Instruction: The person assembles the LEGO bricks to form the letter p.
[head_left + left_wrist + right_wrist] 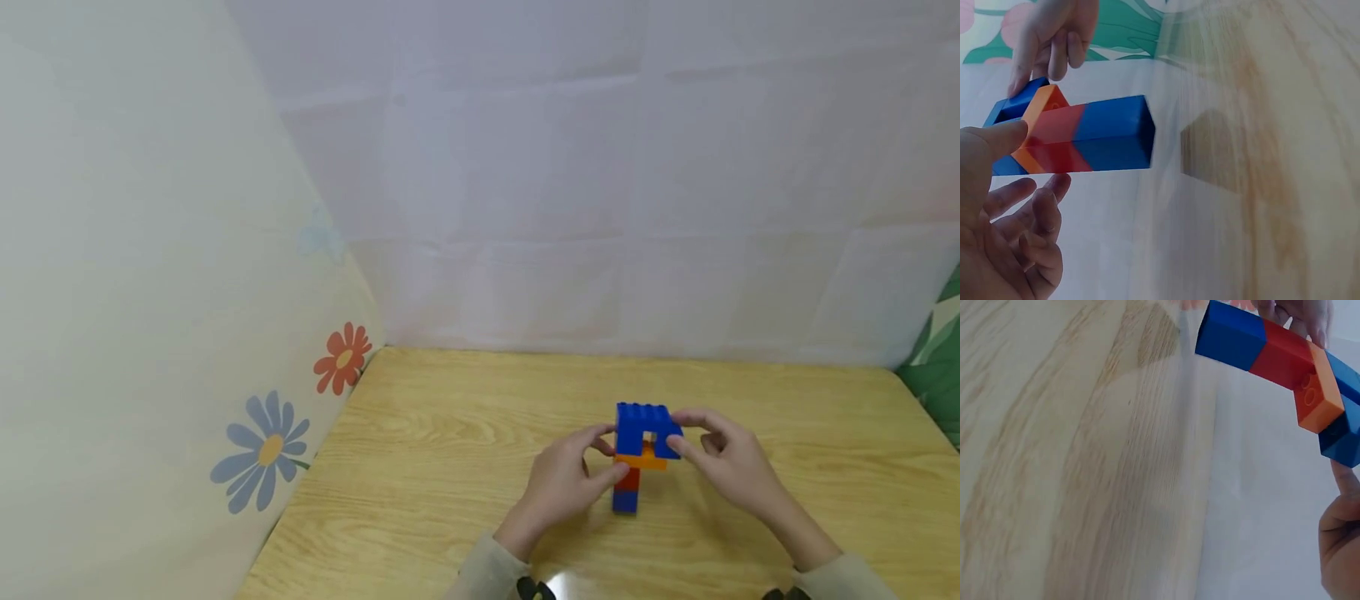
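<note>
A small stack of toy building bricks is held between the two hands in the head view. A blue arch-shaped brick (630, 429) with studs is on top. Under it sits an orange brick (651, 460), then a red brick (631, 479) and a blue brick (1116, 131) at the bottom. The left hand (566, 477) pinches the stack near the orange brick, its thumb in front. The right hand (738, 468) pinches the arch brick's right end between thumb and index finger. Both wrist views show the lower blue end apart from the wooden surface.
The wood-grain table (420, 433) extends around the hands, with a shadow of the stack on it. A white cloth wall (525, 208) stands behind. At the left is a pale panel with printed flowers (270, 450); green leaf print (937, 375) shows at the right.
</note>
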Demonstrator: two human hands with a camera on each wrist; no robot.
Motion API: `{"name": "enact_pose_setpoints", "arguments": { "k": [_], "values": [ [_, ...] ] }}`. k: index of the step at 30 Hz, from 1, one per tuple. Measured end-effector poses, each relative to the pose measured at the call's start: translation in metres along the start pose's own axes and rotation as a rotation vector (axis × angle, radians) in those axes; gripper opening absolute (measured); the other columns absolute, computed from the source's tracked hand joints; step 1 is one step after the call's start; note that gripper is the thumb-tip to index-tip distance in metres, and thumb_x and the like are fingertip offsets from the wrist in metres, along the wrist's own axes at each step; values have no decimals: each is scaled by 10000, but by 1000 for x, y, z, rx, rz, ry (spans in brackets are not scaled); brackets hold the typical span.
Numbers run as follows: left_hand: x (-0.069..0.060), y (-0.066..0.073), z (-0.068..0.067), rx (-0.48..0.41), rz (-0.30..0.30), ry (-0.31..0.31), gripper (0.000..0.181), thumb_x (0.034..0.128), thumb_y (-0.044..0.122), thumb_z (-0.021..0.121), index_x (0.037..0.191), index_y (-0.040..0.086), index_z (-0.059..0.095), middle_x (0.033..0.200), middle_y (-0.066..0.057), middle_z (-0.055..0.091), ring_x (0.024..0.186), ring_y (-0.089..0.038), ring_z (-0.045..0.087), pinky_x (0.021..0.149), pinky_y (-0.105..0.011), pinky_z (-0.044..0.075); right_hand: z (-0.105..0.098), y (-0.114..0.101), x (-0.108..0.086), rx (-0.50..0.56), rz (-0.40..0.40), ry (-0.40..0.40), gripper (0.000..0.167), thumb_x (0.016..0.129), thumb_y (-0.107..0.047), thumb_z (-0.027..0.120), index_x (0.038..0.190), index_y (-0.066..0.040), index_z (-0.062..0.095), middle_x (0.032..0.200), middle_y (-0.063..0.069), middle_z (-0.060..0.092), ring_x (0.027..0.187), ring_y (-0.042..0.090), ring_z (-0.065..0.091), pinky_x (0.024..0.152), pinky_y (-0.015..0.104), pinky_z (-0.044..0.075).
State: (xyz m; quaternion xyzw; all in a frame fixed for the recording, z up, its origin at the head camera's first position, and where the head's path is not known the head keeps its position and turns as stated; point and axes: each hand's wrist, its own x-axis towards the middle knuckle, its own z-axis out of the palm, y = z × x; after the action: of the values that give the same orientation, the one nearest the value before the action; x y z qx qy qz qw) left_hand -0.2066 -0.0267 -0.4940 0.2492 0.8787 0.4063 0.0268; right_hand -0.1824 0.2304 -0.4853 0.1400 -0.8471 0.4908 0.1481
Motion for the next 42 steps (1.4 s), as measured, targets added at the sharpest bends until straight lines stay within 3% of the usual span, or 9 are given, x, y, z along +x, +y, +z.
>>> {"name": "enact_pose_setpoints", "arguments": {
  "k": [4, 9, 13, 16, 21, 26, 30, 33, 42],
  "values": [
    [-2, -2, 0, -92, -42, -31, 518, 992, 477, 692, 1467, 308, 570, 1061, 160, 695, 510, -76, 535, 456, -248, 445, 1, 2, 3, 43, 109, 26, 265, 1005, -188, 721, 1216, -31, 684, 1146, 188, 705, 549, 111, 472, 488, 267, 429],
    [-4, -3, 1, -174, -38, -36, 542, 1005, 433, 691, 1507, 298, 537, 1022, 141, 695, 500, -95, 522, 464, -242, 445, 4, 4, 5, 51, 174, 38, 311, 1030, -257, 687, 1243, -30, 682, 1181, 188, 704, 909, 54, 648, 719, 237, 551],
    [-7, -3, 2, -208, -28, 2, 570, 1007, 409, 696, 1531, 275, 513, 986, 120, 703, 508, -81, 527, 473, -241, 459, 7, 7, 3, -23, 127, 13, 362, 1008, -284, 719, 1304, -80, 677, 1232, 154, 696, 681, -1, 568, 571, 225, 501],
    [-7, -4, 2, -234, -41, 26, 586, 1007, 394, 701, 1540, 258, 499, 961, 105, 709, 527, -78, 538, 480, -242, 465, 10, 7, 2, -143, 67, -22, 540, 922, -373, 812, 1364, -112, 645, 1258, 114, 669, 589, 123, 495, 512, 279, 437],
    [-6, -5, 1, -246, -83, 20, 553, 1013, 389, 692, 1527, 283, 517, 941, 89, 705, 572, -84, 574, 507, -250, 484, 18, 7, 6, -350, -2, -67, 803, 768, -431, 931, 1391, -45, 602, 1257, 135, 661, 1068, 362, 640, 851, 536, 551],
    [-4, -10, 0, -215, -118, 4, 525, 1024, 400, 671, 1517, 276, 540, 995, 66, 709, 625, -77, 613, 546, -257, 510, 24, 8, 16, -457, -7, -135, 782, 781, -387, 928, 1376, 8, 608, 1291, 198, 660, 1148, 415, 643, 895, 606, 536],
    [0, -11, 0, -90, -129, 2, 559, 1016, 395, 681, 1509, 163, 555, 1185, 22, 692, 942, -119, 669, 804, -336, 565, 29, 11, 25, -465, 13, -198, 751, 818, -408, 895, 1383, 1, 615, 1315, 221, 648, 1146, 427, 644, 894, 616, 531],
    [4, -11, 1, -3, -156, -6, 604, 1000, 404, 702, 1501, 101, 553, 1304, -13, 645, 1187, -191, 601, 1009, -442, 497, 33, 16, 30, -433, 40, -235, 748, 842, -421, 874, 1400, 0, 607, 1341, 232, 635, 1191, 446, 617, 936, 635, 502],
    [13, -18, 5, 75, -181, -61, 608, 971, 399, 743, 1449, 52, 600, 1281, -83, 649, 1113, -214, 619, 970, -436, 517, 40, 29, 40, -365, 137, -329, 776, 867, -453, 843, 1422, 20, 576, 1261, 191, 670, 1169, 415, 619, 961, 636, 477]
  ]
}}
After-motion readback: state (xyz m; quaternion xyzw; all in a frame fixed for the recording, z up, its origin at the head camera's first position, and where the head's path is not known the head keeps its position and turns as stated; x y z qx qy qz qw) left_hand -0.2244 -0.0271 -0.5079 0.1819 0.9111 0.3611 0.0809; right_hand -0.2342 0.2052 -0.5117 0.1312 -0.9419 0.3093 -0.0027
